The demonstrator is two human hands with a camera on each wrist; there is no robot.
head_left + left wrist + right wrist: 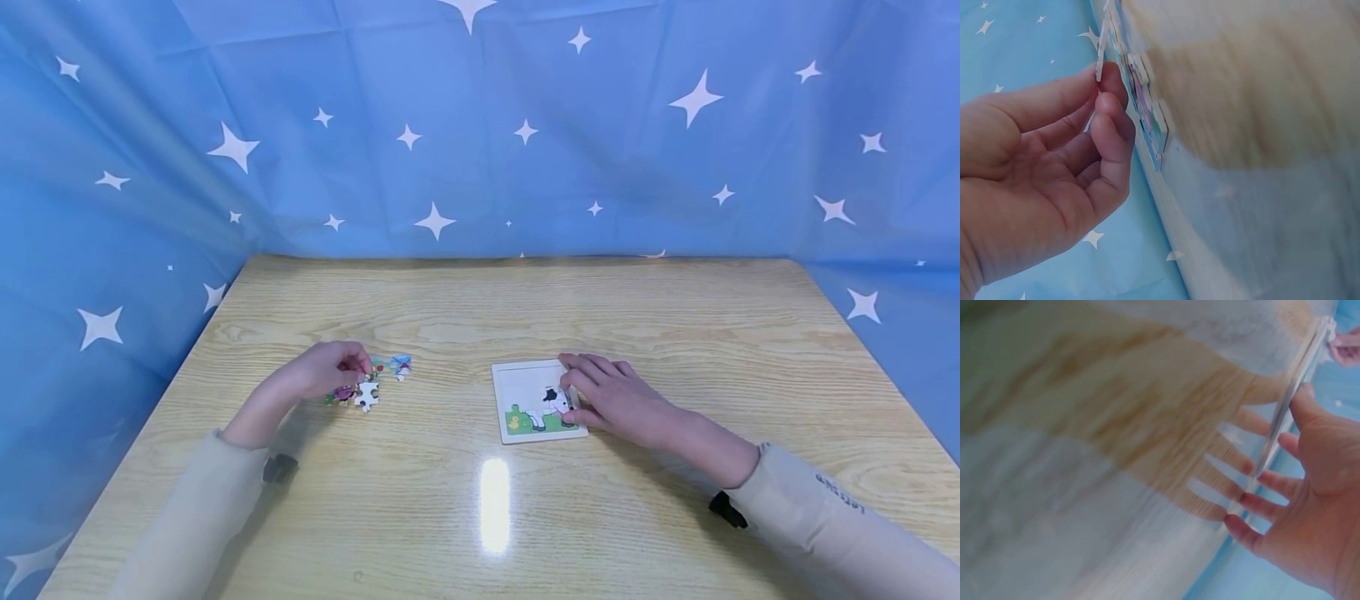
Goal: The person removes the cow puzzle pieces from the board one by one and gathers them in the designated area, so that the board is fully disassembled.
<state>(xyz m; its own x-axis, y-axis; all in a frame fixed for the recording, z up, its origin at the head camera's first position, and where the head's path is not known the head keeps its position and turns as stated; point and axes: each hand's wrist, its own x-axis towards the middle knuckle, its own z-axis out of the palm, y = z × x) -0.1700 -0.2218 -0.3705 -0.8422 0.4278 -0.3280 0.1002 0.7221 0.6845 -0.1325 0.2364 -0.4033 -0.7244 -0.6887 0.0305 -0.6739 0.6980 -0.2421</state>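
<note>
Pale beige fabric sleeves (832,517) cross the light wood-grain worktop (420,500). On it lies a square, pale-rimmed puzzle board (521,379), with green and black-and-white printed sections (517,422) along its lower and right parts. The right hand (622,400), fingers loosely spread, touches its right side; a hard push there could skid the board or unseat those sections. Well to the left, the left hand (333,367) pinches a white, knobbed jigsaw piece (366,396) beside multicoloured loose pieces (402,365). So slight a pinch could let it slip, and a low sweep might scatter the others. The head view gives its knobbed outline; the left wrist view shows it thin and edge-on. The right wrist view separates all five right fingers.
</note>
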